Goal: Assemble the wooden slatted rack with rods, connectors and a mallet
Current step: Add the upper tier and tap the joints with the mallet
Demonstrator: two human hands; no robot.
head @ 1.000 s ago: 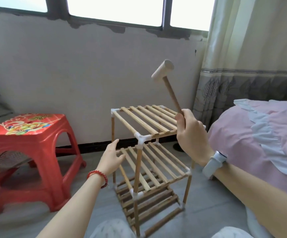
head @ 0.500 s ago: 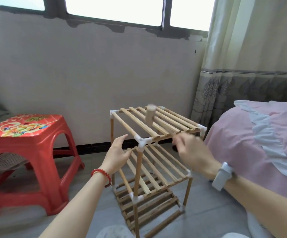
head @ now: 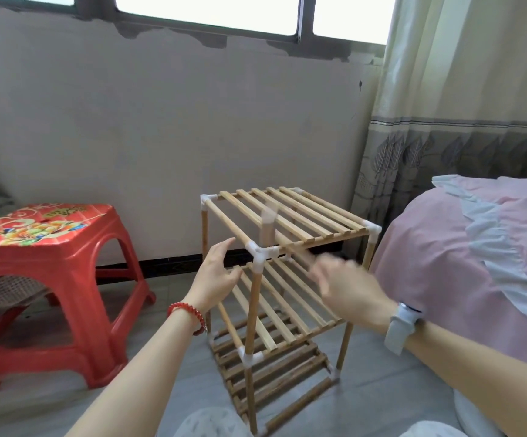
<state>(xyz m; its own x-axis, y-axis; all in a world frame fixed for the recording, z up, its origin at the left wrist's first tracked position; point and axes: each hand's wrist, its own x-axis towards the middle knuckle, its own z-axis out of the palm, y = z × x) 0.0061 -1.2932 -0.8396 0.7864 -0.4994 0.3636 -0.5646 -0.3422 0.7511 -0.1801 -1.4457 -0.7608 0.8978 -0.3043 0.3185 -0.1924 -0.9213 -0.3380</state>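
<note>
Since a second ago we have swung the mallet (head: 268, 227) down from shoulder height; its head now shows as a blur just above the front slats of the top tier, beside the near white corner connector (head: 260, 252). Nearest us, our right hand (head: 347, 287) is smeared by motion just right of that connector, with the handle running up from it; we judge it grips the handle, though the blur hides the fingers. Our left hand (head: 216, 274) is relaxed, fingers straight, alongside the top left rod, touching or just off it, we cannot tell which. Beyond the hands the rack (head: 290, 279) stands upright on the floor, three slatted tiers in place. We judge this the seating step: tapping the top frame into its connectors. Next calls for square, light blows on each remaining corner, left hand steadying clear of the head.
</note>
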